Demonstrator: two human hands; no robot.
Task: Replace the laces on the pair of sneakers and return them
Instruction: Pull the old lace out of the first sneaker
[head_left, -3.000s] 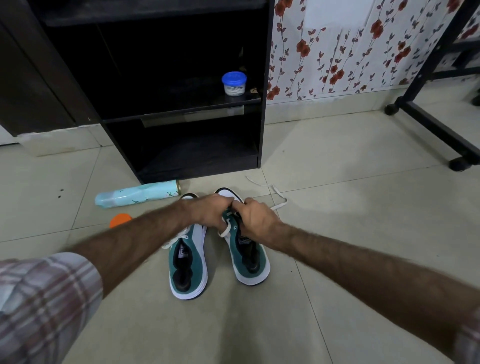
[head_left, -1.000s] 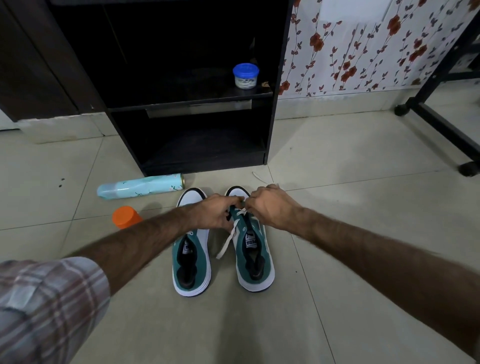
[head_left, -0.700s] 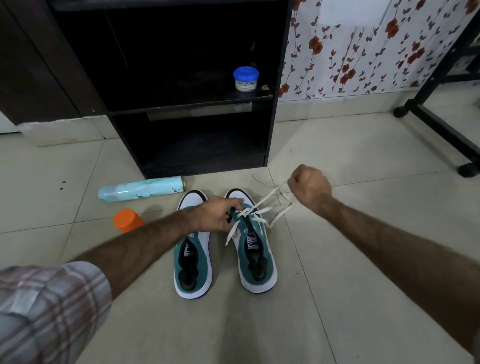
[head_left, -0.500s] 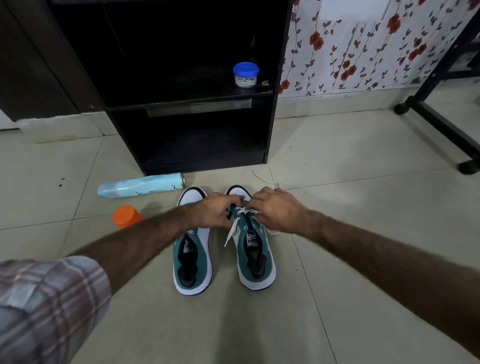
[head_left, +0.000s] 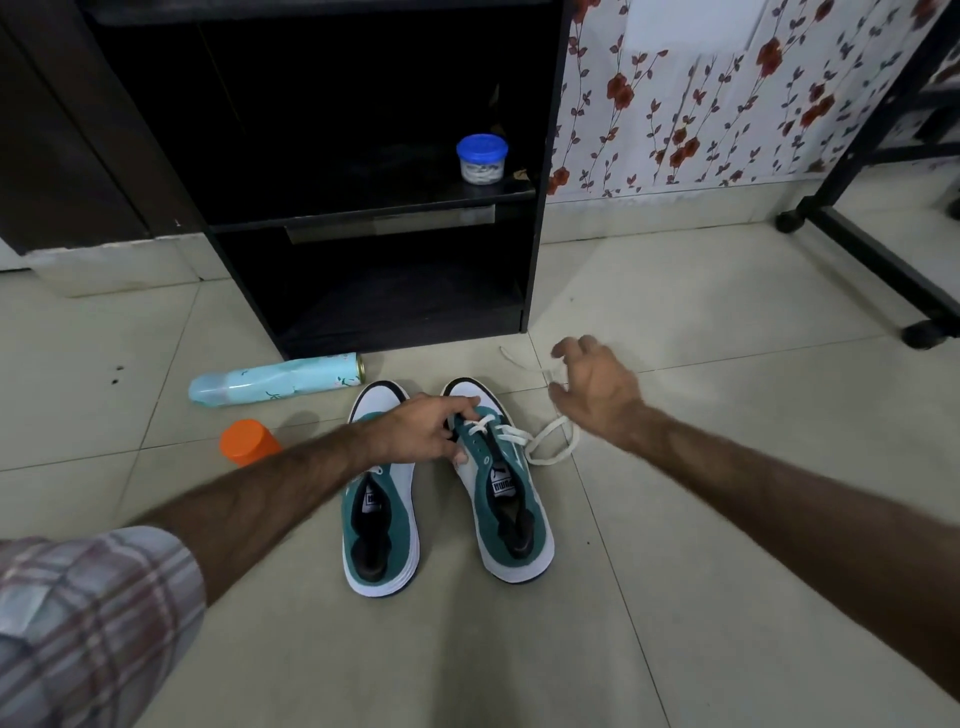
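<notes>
Half a second back both hands met over the toe of the right sneaker; now the right hand has drawn away to the right of that shoe and hangs above the floor, its fingers spread apart and lightly curled, gripping nothing. The left hand has stayed where it was, its fingers curled over the front of the right sneaker and its thumb pressed against the shoe's inner side, so it clamps the toe end.

Just right of the left fingers, the white lace crosses the first eyelets of the right sneaker, then runs off the shoe in a loose loop on the floor, below the right hand's fingers. Its far end trails on the tile beyond those fingers, toward the dark cabinet. Whether the right fingertips touch the lace cannot be told.

The left sneaker stands just beside the right one, under the left wrist, both toes pointing at the cabinet. Left of the left fingers a pale blue spray can lies on its side, and an orange cap sits nearer the person. On the cabinet shelf, well beyond both hands, stands a small tub with a blue lid.
</notes>
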